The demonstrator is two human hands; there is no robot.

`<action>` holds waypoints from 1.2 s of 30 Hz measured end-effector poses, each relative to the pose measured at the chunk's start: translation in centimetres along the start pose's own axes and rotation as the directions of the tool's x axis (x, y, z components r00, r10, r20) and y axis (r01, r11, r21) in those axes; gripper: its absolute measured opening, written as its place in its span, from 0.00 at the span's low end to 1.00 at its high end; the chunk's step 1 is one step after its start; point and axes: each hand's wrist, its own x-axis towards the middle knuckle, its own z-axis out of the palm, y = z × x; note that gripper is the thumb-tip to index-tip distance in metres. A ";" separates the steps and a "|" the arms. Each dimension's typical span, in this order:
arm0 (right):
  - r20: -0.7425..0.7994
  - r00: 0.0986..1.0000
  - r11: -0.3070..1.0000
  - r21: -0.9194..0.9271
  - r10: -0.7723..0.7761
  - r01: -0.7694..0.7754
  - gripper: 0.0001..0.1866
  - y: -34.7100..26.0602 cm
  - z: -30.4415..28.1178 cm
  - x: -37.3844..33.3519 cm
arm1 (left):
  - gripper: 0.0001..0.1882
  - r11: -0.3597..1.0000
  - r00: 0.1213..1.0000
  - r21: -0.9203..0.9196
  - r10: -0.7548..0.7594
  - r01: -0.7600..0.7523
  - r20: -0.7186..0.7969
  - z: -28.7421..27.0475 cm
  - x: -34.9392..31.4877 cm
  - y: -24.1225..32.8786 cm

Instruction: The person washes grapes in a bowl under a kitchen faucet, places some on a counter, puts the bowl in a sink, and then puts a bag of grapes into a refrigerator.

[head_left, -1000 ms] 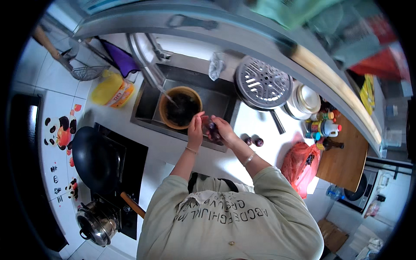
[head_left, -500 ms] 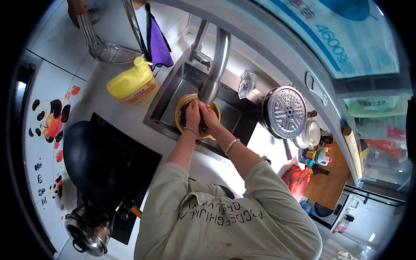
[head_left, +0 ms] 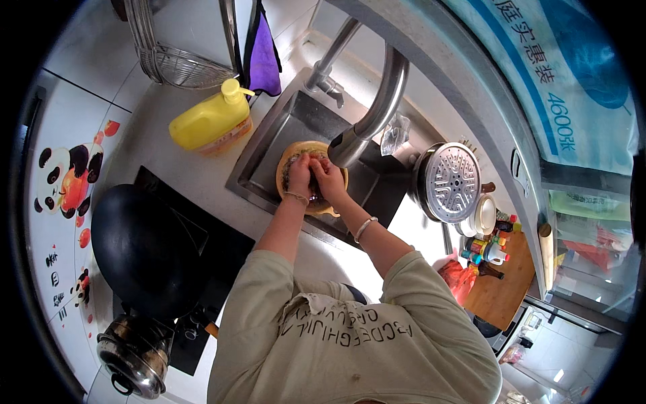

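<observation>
A yellow basin (head_left: 307, 147) sits in the metal sink (head_left: 296, 111), with dark stuff and water inside that I cannot identify. My left hand (head_left: 299, 176) and my right hand (head_left: 328, 180) meet over the basin, fingers curled and pressed together. Whatever lies between them is hidden or too small to name. A bracelet circles each wrist. Just beyond my right hand hangs the head of the curved metal faucet (head_left: 388, 87).
Left of the sink stands a yellow pump bottle (head_left: 212, 124). A black wok (head_left: 145, 249) and a steel pot (head_left: 131, 357) occupy the stove side. To the right are a perforated steamer plate (head_left: 454, 183), bowls (head_left: 484, 214), bottles and a red bag (head_left: 457, 277).
The view has shifted, so the faucet appears farther right of my hands. My hands stay together over the basin, and more wet, shiny contents show around them.
</observation>
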 end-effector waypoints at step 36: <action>0.332 0.933 0.933 0.270 0.140 -0.236 0.10 -0.6 -2.1 -1.2 | 0.21 0.993 0.964 -0.055 0.118 -0.108 0.238 -1.1 -3.0 0.4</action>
